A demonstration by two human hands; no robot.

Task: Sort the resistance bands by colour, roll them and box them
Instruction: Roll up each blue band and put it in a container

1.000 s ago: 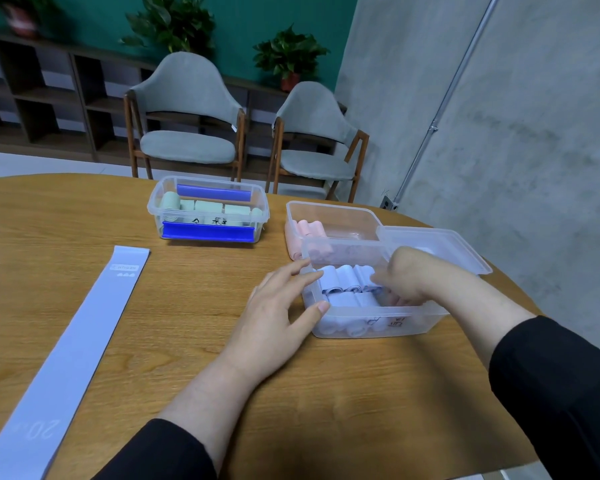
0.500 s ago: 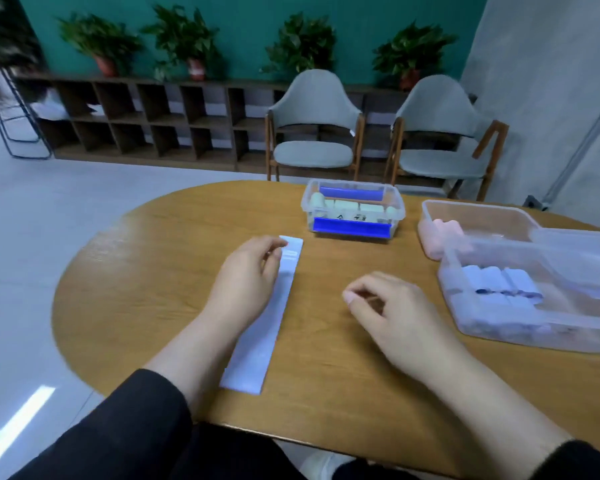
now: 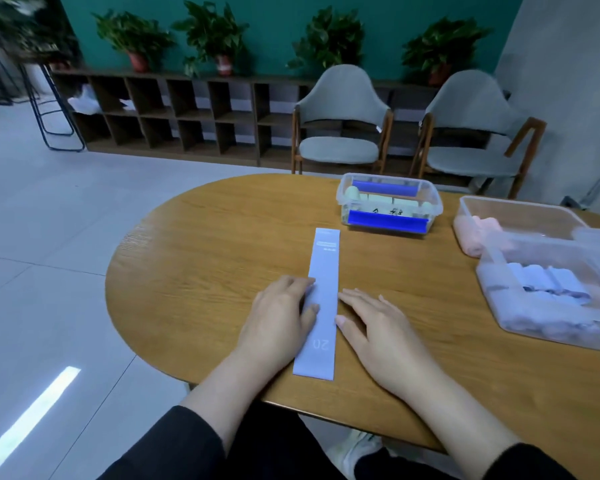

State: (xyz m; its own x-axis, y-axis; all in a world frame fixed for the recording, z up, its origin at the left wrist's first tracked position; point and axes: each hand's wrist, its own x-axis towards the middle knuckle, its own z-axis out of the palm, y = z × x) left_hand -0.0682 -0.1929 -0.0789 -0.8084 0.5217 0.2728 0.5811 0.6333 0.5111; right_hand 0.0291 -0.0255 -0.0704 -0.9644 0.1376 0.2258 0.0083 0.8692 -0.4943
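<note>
The left hand (image 3: pixel 280 318) lies flat with straight fingers, its fingertips resting on the left edge of a long, flat, pale lilac resistance band (image 3: pixel 321 299) stretched lengthwise on the oval wooden table (image 3: pixel 201 271). The right hand (image 3: pixel 378 327) lies flat and relaxed just beside the band's right edge, thumb touching it. Well to the right stands a clear plastic box (image 3: pixel 548 327) holding rolled lilac bands (image 3: pixel 548 284).

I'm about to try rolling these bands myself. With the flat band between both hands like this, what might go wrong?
The lavender band lies slightly askew, so the roll may drift sideways and come out cone-shaped. Only the left hand overlaps an edge; the right hand lies beside it, so the band may slide. Its near end sits close to the table edge and could slip off.
</note>
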